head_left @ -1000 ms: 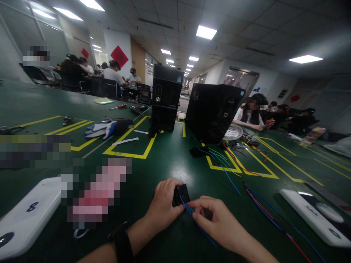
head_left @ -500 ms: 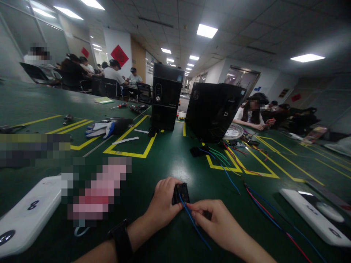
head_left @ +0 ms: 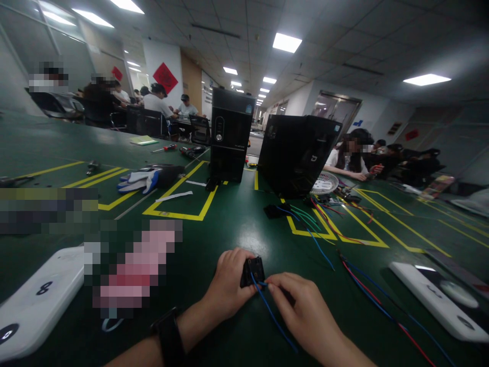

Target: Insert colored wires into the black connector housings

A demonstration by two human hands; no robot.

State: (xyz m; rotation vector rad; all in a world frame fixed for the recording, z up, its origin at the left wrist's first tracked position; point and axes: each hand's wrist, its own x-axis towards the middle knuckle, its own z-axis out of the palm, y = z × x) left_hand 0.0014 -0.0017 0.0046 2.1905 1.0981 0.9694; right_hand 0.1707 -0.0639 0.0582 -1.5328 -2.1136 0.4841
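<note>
My left hand (head_left: 228, 284), with a dark band on its wrist, is closed around a small black plastic block (head_left: 258, 266) held just above the green table. A long blue wire (head_left: 275, 318) runs from the block's face down toward the lower right. On the right side of the block, my right hand (head_left: 305, 306) has thumb and forefinger pinched. A short length of blue wire shows between those fingertips and the block. I cannot tell whether it is part of the long wire. The block's left side is hidden by my left hand.
Two black computer cases (head_left: 232, 135) stand ahead. Red and blue wires (head_left: 376, 300) trail at right beside a white device (head_left: 431, 300); another white device (head_left: 42, 300) is at left. A glove (head_left: 151, 178) lies farther back. A co-worker (head_left: 353, 155) sits far right.
My right hand has shifted slightly up, its fingertips now beside the block's right edge. A short piece of blue wire now shows at its pinch. My left hand keeps hold of the block.
</note>
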